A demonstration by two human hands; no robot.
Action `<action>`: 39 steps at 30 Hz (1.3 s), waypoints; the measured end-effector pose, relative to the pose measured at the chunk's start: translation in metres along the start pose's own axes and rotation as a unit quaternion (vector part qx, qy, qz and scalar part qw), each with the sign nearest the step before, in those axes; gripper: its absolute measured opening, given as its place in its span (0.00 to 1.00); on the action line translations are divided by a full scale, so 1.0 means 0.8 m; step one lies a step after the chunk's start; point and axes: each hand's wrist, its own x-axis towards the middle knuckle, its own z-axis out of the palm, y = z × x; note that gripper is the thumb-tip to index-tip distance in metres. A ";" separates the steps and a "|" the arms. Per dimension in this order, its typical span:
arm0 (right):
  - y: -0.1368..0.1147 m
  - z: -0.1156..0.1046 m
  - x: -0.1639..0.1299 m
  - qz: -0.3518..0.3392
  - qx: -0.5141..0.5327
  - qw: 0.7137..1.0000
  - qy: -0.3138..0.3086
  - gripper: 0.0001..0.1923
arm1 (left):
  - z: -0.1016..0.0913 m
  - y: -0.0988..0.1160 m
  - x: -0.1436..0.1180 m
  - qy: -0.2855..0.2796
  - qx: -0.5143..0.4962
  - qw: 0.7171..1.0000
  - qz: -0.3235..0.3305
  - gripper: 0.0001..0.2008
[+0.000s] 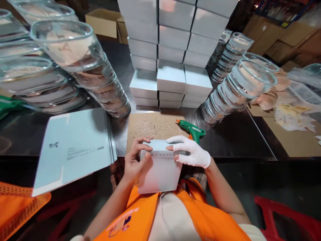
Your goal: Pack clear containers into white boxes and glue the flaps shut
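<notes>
Between my two hands, close to my body, is a small white box point(160, 174) with faint print near its upper edge. My bare left hand point(137, 160) grips its left side, thumb on the front and fingers over the top. On my right hand point(191, 152) is a white glove with some fingertips bare; it grips the right side of the same box. Just beyond the right hand a green glue gun point(192, 129) with an orange tip lies partly on a brown cardboard sheet point(152, 125) dotted with bits of dried glue.
Stacked white boxes point(171, 77) rise ahead. Tall stacks of glass containers point(100, 80) stand left and right point(223, 97). Flat printed light-blue sheets point(75, 144) overhang the table's left edge. An orange basket point(22, 207) and a red stool point(286, 217) are below.
</notes>
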 end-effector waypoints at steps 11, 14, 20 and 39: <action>0.019 0.073 -0.050 0.042 -0.257 0.941 0.216 0.49 | -0.016 0.004 0.034 0.272 0.013 0.951 -0.148 0.19; 0.021 0.097 -0.048 -0.071 -0.330 0.939 0.071 0.26 | -0.025 0.007 0.056 0.253 -0.082 0.933 -0.244 0.29; 0.023 0.025 0.075 -0.124 -0.445 0.877 0.128 0.26 | -0.059 0.022 0.067 0.259 -0.146 0.945 -0.134 0.49; 0.070 0.014 0.290 0.152 -0.545 0.818 0.102 0.40 | -0.278 0.000 0.065 0.223 0.546 0.730 -0.346 0.48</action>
